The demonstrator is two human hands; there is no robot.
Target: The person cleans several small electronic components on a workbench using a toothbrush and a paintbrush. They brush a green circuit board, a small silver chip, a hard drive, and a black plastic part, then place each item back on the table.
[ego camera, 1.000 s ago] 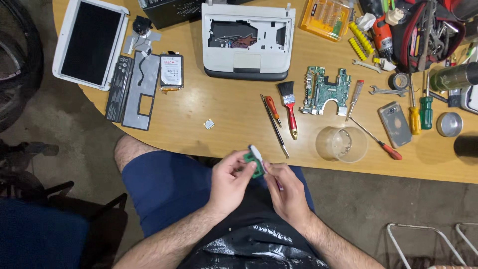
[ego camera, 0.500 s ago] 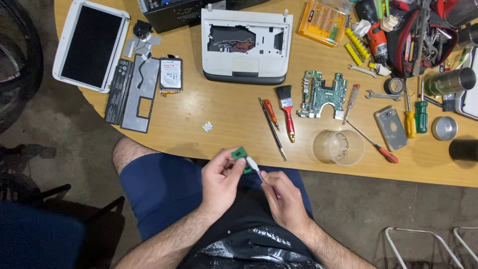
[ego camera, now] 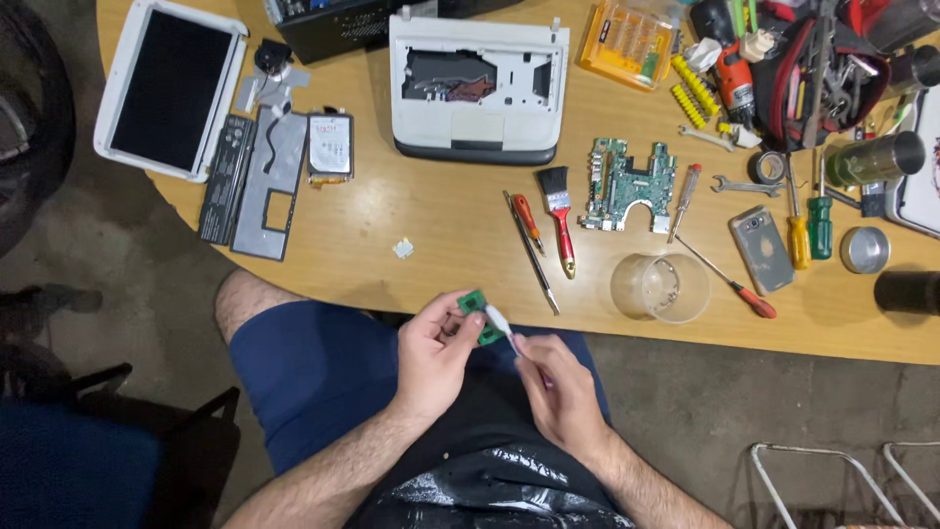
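Head view: your left hand (ego camera: 438, 355) pinches a small green circuit board (ego camera: 475, 312) between thumb and fingertips, holding it over your lap just off the near edge of the wooden table (ego camera: 460, 225). Your right hand (ego camera: 556, 384) is closed around a thin white-tipped tool (ego camera: 499, 320), its tip lying on the board's right side. On the table just beyond your hands lie a long metal rod (ego camera: 530, 253), a red-handled screwdriver (ego camera: 527, 219) and a red-handled paintbrush (ego camera: 560, 214), side by side. To their right sits a larger green motherboard (ego camera: 627, 185), with a clear plastic cup (ego camera: 659, 287) nearer you. The opened white laptop base (ego camera: 477, 88) rests at the far side, and its white-framed screen (ego camera: 168, 86) lies well to the left.
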